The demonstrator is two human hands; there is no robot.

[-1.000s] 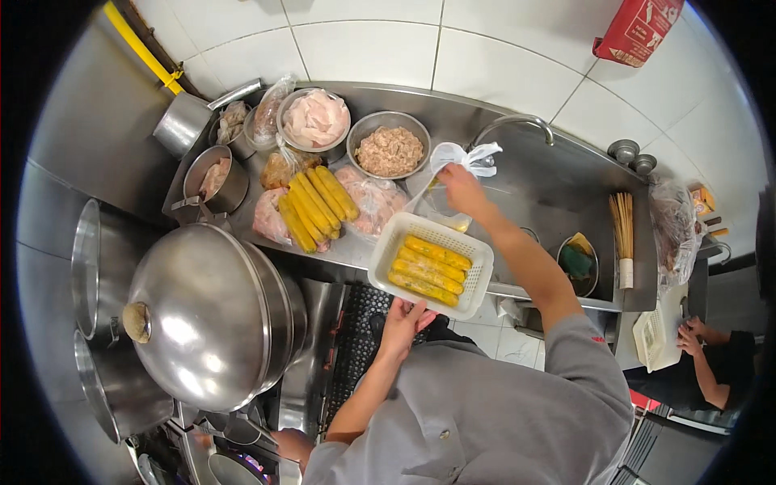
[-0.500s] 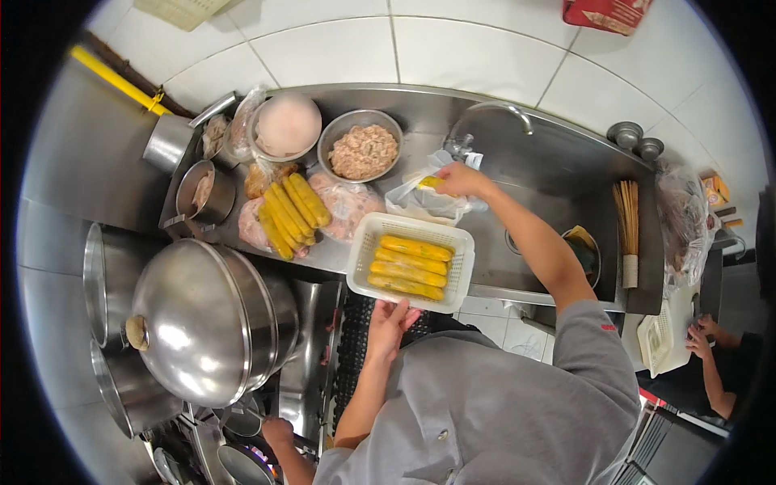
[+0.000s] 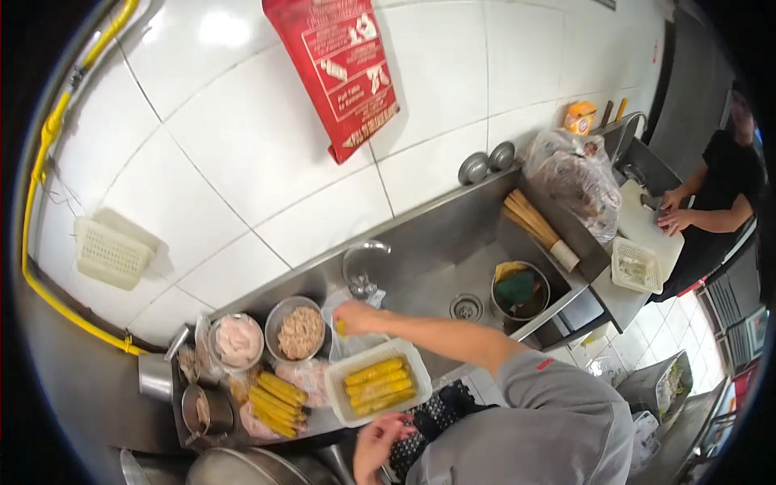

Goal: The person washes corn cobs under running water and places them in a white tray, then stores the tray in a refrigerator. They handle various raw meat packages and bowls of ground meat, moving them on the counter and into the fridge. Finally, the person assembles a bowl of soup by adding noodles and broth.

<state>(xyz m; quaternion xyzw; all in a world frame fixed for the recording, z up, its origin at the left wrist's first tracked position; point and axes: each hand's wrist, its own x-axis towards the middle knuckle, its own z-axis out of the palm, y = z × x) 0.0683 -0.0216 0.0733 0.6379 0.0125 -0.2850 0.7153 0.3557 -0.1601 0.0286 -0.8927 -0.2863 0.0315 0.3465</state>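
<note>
My right hand [image 3: 353, 317] reaches over the counter, closed on a small yellow piece [image 3: 341, 326] that pokes out below its fingers. Under and around it lies a white plastic bag [image 3: 346, 346]. Close to me stands a white plastic basket [image 3: 333, 396] with several long yellow rolls [image 3: 378, 383] in a row. At its near edge my left hand [image 3: 381, 443] has its fingers loosely spread; whether they touch the rim cannot be told. To the left, more yellow rolls [image 3: 276, 402] are piled on bagged pale pink meat [image 3: 311, 378].
Left on the counter are a bowl of minced meat [image 3: 299, 333], a bowl of pale pink paste [image 3: 237, 341] and a pot [image 3: 202, 410]. The sink [image 3: 436, 284] holds a pot [image 3: 521, 293] and bundled sticks [image 3: 540, 230]. Another person [image 3: 711, 214] works at a white board [image 3: 638, 212].
My view has swung up and to the right, showing more wall and the other person. My left hand has shifted off the basket's rim or just below it. My right hand stays by the plastic bag.
</note>
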